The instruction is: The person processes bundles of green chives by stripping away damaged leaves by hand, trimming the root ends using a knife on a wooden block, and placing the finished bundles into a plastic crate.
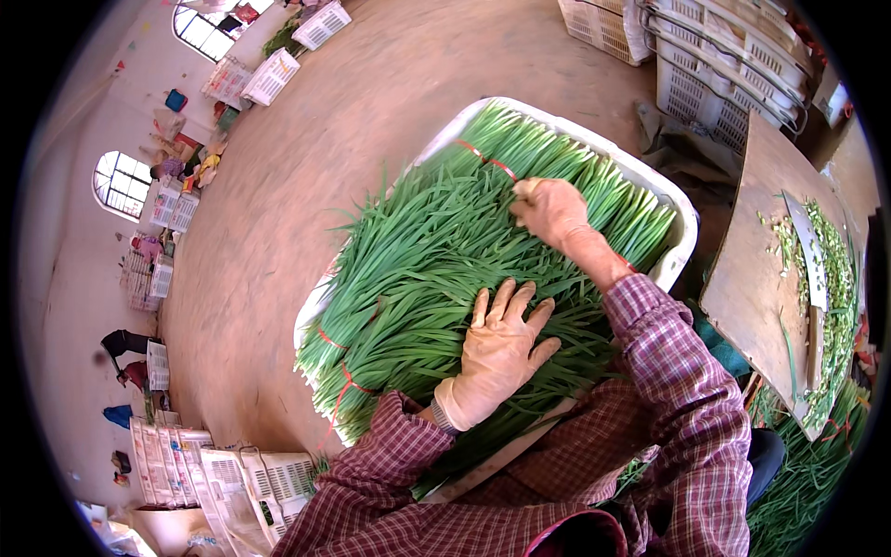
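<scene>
A white plastic crate [686, 230] in front of me is packed with bundled garlic chives [431, 244]. My left hand [498, 355], in a thin pale glove, lies flat on the green leaves with its fingers spread. Higher up, the fingers of my right hand [553, 212] are curled against the leaves beside a red tie [487, 160] around the far bundle. Its fingertips are partly hidden, so I cannot tell whether they grip anything. More red ties [355, 379] circle bundles at the crate's near left. Pale cut stem ends line the far right side.
To my right, a board [755, 278] bears a cleaver [807, 244] and chopped trimmings [835, 306]. More chives [807, 480] lie below it. Stacked white crates [717, 76] stand at the upper right, others [243, 487] at the lower left. People [136, 372] are by the far wall.
</scene>
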The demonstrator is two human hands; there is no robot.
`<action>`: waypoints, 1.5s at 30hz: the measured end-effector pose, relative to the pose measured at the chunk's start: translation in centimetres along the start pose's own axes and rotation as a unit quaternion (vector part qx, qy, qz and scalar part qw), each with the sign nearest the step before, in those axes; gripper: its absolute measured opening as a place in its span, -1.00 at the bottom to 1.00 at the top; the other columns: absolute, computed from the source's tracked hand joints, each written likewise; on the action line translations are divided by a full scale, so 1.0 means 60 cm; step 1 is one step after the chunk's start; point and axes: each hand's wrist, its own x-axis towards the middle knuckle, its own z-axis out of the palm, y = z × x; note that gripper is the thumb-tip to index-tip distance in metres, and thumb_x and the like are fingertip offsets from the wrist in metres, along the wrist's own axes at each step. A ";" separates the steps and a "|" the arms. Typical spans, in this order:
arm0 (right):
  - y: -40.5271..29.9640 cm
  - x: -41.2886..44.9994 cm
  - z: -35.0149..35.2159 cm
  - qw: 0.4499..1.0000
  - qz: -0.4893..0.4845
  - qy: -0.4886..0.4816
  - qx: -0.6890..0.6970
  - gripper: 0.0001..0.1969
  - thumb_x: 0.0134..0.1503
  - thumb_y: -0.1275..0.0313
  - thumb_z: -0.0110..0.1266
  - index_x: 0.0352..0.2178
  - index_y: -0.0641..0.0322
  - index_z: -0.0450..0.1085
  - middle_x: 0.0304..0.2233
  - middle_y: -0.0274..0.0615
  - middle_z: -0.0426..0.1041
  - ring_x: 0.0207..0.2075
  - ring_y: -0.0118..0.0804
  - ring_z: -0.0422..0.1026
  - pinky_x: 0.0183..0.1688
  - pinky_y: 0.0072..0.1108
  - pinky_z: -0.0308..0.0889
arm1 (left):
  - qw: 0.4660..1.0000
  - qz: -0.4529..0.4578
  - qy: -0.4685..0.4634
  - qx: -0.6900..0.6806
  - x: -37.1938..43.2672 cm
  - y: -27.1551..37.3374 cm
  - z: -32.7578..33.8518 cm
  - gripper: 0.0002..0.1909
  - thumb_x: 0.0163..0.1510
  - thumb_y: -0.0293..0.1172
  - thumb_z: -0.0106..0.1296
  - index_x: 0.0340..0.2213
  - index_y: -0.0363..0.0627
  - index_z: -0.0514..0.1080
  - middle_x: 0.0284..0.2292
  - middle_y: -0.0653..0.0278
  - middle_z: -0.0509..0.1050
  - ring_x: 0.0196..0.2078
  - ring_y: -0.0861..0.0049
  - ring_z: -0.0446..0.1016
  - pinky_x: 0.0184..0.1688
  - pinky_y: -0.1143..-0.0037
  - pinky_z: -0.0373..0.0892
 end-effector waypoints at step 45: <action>0.193 -1.327 0.133 0.691 0.622 0.251 0.270 -0.67 0.19 0.22 0.09 -0.18 0.26 0.55 -0.37 -0.07 0.63 -0.35 -0.16 0.61 -0.15 -0.39 0.47 | 0.899 0.211 0.147 -0.354 0.172 0.279 -0.173 -0.54 0.39 -0.26 -0.19 0.22 -0.19 0.31 0.25 0.16 0.30 0.32 0.39 0.21 0.36 0.38 0.09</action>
